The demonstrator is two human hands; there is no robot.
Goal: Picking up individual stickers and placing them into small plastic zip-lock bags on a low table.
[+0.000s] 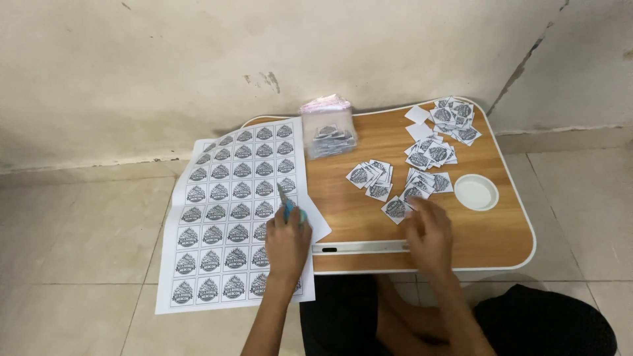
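Cutting paper squares at a small wooden table [369, 227].
The left hand [288, 240] grips a blue cutter [287, 206] on the flat printed sheet [227, 217]. The right hand [428, 231], fingers spread, touches a cut square [395, 208] beside the round white cup hole [476, 192].

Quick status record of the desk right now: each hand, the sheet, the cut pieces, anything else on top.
left hand: holds scissors with a blue handle, resting on the printed sheet
right hand: fingertips on the cut labels near the desk's middle
printed sheet: grid of uncut labels, hanging off the desk's left edge
cut labels: loose piles on the right half
small wooden desk: round white recess at right
clear bags: stacked at the back
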